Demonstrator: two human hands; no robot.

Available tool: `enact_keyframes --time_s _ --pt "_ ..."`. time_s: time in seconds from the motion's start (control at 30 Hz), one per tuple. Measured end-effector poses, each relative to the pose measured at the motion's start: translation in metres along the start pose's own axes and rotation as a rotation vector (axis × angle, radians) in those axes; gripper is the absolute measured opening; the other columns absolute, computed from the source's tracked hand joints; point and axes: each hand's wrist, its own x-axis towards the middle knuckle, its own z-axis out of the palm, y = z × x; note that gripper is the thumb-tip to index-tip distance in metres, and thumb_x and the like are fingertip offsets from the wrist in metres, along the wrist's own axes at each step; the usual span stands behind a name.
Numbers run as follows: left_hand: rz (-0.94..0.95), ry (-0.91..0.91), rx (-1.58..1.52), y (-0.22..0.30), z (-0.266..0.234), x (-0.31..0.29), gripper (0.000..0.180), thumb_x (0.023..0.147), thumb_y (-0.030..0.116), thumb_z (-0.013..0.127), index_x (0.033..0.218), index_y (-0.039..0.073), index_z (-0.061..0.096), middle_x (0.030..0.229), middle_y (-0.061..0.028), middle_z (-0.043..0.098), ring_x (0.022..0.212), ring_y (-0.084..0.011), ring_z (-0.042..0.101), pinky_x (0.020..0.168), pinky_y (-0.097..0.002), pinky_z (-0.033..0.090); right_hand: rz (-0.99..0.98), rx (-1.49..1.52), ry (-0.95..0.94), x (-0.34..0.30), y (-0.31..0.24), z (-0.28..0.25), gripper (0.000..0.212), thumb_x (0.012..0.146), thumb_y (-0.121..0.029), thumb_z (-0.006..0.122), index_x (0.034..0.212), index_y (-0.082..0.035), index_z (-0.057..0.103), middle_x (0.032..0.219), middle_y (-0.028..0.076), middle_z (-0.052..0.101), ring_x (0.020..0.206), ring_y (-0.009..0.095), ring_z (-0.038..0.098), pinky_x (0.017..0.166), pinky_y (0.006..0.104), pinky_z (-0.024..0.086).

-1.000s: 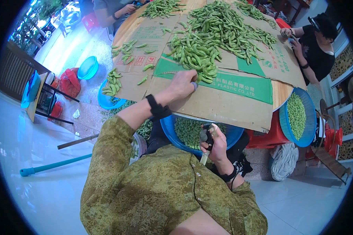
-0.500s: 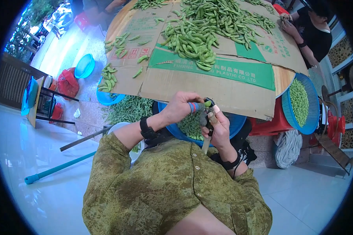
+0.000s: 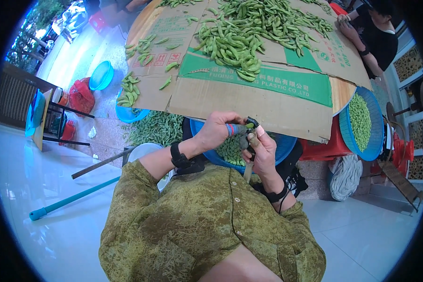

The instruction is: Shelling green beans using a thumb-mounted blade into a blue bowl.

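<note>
My left hand [image 3: 217, 130], a black band on its wrist and coloured tape on one finger, pinches a green bean pod [image 3: 247, 126] at chest height. My right hand [image 3: 263, 151] meets it from the right and grips a small black cutting tool [image 3: 252, 122] whose tip touches the pod. Both hands hover over a blue basin [image 3: 286, 144] of pods on my lap. A large pile of green pods [image 3: 242, 33] lies on flattened cardboard [image 3: 249, 105] over the round table in front of me.
Another person [image 3: 378, 35] works at the table's far right. A blue basket of pods [image 3: 362, 123] stands at the right by a red stool [image 3: 322, 146]. On the floor at the left are loose pods [image 3: 156, 128], a blue bowl [image 3: 101, 75], a red bag [image 3: 81, 95] and a teal pole [image 3: 70, 199].
My left hand left the pile on the cardboard and drew back with a pod to meet my right hand over the basin.
</note>
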Motion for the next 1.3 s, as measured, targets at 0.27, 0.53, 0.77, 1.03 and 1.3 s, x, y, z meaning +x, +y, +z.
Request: enact_keyframes --time_s 0.27,0.53,0.77,1.03,1.3 --pt "-0.464 -0.353 -0.840 -0.003 -0.016 0.010 0.008 0.086 0.006 0.061 0.093 0.003 0.063 0.081 -0.0025 0.063 0.068 -0.0080 0.059 0.050 -0.0170 0.039 -0.046 -0.042 -0.060 0.000 -0.001 -0.006 0.029 0.095 -0.007 0.049 0.123 -0.001 0.053 0.073 0.000 0.051 0.047 0.005 0.038 0.040 0.0195 0.031" --pt "0.492 -0.029 0.405 0.011 -0.003 0.004 0.021 0.076 0.002 0.060 0.096 -0.003 0.059 0.075 -0.0132 0.059 0.062 -0.0245 0.057 0.056 -0.0342 0.047 0.187 0.250 -0.040 0.001 -0.010 -0.009 0.039 0.094 -0.017 0.053 0.132 -0.008 0.046 0.083 0.003 0.057 0.044 0.005 0.034 0.036 0.0180 0.030" --pt "0.828 -0.024 1.050 0.019 -0.009 -0.001 0.034 0.065 0.000 0.058 0.099 -0.002 0.059 0.071 -0.0107 0.048 0.060 -0.0281 0.054 0.053 -0.0374 0.046 0.314 0.469 -0.113 0.006 -0.007 -0.019 0.040 0.093 -0.017 0.054 0.132 -0.009 0.045 0.076 0.003 0.053 0.045 0.006 0.039 0.036 0.0189 0.033" --pt "0.675 -0.102 0.649 0.012 -0.012 0.012 0.022 0.077 0.003 0.059 0.098 0.001 0.063 0.075 -0.0159 0.060 0.065 -0.0251 0.061 0.056 -0.0351 0.048 0.273 0.455 -0.087 0.006 -0.014 -0.007 0.035 0.094 -0.014 0.053 0.128 -0.007 0.048 0.077 0.004 0.055 0.045 0.006 0.039 0.036 0.0175 0.031" --pt "-0.073 -0.146 0.070 0.012 -0.007 0.001 0.018 0.086 0.014 0.059 0.095 -0.002 0.064 0.073 -0.0140 0.062 0.064 -0.0257 0.062 0.060 -0.0324 0.048 0.023 -0.261 0.025 0.002 -0.010 -0.013 0.022 0.092 -0.007 0.053 0.113 -0.001 0.056 0.081 0.004 0.059 0.049 0.007 0.045 0.042 0.0199 0.035"
